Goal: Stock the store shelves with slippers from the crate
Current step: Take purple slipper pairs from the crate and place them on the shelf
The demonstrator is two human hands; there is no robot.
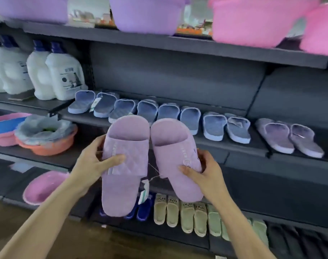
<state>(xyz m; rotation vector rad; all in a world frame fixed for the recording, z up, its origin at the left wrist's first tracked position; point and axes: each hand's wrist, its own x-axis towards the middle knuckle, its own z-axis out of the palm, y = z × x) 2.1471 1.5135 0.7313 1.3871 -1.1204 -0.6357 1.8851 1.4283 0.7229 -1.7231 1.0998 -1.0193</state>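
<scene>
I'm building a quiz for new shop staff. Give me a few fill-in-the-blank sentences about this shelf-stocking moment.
1. Each of the hands, left hand and right hand, holds one ____ slipper.
2. The white bottles have ____ caps.
3. The blue slippers sit on the shelf ____ the beige slippers.
4. A white ____ hangs between the held slippers.

Missing words: lilac; blue; above; tag

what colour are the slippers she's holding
Light purple, with a quilted strap; one slipper in the left hand, the other in the right hand. Head view.
</scene>
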